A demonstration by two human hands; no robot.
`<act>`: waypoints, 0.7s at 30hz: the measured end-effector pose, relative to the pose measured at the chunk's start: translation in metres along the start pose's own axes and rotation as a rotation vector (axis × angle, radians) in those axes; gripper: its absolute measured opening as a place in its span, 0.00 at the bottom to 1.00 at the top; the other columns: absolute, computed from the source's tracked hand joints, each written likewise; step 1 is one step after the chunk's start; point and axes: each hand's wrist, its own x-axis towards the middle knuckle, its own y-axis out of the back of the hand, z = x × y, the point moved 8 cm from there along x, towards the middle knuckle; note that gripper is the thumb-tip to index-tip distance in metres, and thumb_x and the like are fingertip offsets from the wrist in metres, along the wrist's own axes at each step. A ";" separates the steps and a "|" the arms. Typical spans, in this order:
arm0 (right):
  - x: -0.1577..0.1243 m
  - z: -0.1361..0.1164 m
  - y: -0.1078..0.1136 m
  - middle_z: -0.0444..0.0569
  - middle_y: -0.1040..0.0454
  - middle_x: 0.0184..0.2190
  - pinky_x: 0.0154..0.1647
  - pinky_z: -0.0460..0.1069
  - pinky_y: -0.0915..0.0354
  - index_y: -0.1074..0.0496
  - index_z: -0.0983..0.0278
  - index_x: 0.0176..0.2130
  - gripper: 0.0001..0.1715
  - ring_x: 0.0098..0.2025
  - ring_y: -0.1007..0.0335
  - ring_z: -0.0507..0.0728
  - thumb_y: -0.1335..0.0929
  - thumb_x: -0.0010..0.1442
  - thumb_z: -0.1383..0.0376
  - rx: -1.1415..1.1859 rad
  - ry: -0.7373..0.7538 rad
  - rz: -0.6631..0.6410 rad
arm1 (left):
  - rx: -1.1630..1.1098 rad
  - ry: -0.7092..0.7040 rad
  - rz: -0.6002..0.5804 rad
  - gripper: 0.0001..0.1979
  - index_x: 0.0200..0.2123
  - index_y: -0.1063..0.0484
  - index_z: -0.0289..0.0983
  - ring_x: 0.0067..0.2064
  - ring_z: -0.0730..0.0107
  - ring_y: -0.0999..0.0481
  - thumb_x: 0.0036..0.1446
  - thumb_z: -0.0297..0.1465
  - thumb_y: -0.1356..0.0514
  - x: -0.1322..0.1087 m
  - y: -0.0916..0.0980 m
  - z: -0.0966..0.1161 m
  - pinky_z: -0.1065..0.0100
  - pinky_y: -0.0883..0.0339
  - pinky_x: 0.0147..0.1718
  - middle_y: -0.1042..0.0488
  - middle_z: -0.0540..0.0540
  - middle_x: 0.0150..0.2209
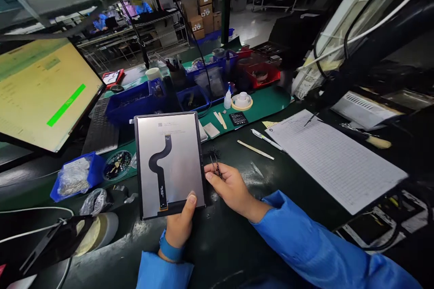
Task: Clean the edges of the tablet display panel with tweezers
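Observation:
My left hand (181, 223) grips a tablet display panel (183, 158) by its lower edge, thumb on top and the other fingers hidden beneath. The panel's silvery back faces me, and a black flex cable (156, 161) curves down it to a black strip at the bottom. In my right hand (233, 187) is a pair of dark tweezers (216, 166), pinched between thumb and fingers with the tips pointing up and away. That hand is close beside the panel's right edge; whether it touches the edge I cannot tell. A blue band circles my left wrist.
A monitor (44, 95) and keyboard (101, 128) stand left. Blue bins (129, 101), a red bin (262, 74) and a small bottle (228, 98) line the back. A lined sheet (335, 158), pen (267, 140) and wooden stick (255, 149) lie right. A tape roll (108, 230) is lower left.

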 end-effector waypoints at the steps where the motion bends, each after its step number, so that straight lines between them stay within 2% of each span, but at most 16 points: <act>1: 0.001 -0.001 0.001 0.46 0.24 0.29 0.35 0.50 0.29 0.23 0.63 0.38 0.19 0.31 0.29 0.54 0.27 0.59 0.50 0.017 -0.007 0.002 | 0.036 0.007 -0.003 0.21 0.42 0.18 0.38 0.55 0.52 0.22 0.54 0.48 0.31 -0.001 -0.001 -0.002 0.52 0.33 0.64 0.18 0.41 0.47; 5: 0.005 -0.005 0.005 0.41 0.33 0.22 0.26 0.46 0.37 0.28 0.64 0.31 0.21 0.24 0.40 0.50 0.28 0.59 0.49 0.027 -0.021 0.018 | 0.167 -0.028 -0.009 0.23 0.39 0.17 0.38 0.52 0.49 0.20 0.51 0.52 0.31 -0.004 -0.006 0.002 0.47 0.34 0.64 0.17 0.40 0.44; 8: 0.007 -0.006 0.010 0.39 0.38 0.19 0.23 0.45 0.42 0.31 0.63 0.27 0.20 0.22 0.44 0.49 0.29 0.58 0.51 -0.015 -0.012 0.055 | 0.259 -0.090 -0.028 0.23 0.38 0.16 0.39 0.51 0.49 0.19 0.53 0.54 0.34 -0.004 -0.010 0.011 0.46 0.33 0.63 0.17 0.40 0.44; 14: 0.010 0.008 0.010 0.40 0.33 0.19 0.21 0.45 0.38 0.34 0.61 0.26 0.12 0.20 0.38 0.50 0.31 0.54 0.57 0.024 -0.092 0.065 | 0.383 -0.193 -0.100 0.24 0.39 0.15 0.41 0.48 0.49 0.17 0.56 0.54 0.37 -0.006 -0.018 0.012 0.48 0.27 0.59 0.16 0.41 0.42; 21: 0.010 0.014 0.008 0.39 0.33 0.19 0.20 0.44 0.38 0.34 0.61 0.27 0.06 0.20 0.38 0.49 0.33 0.51 0.62 0.060 -0.110 0.060 | 0.379 -0.234 -0.063 0.19 0.41 0.15 0.42 0.50 0.51 0.18 0.58 0.50 0.36 -0.008 -0.017 0.011 0.52 0.28 0.60 0.16 0.42 0.45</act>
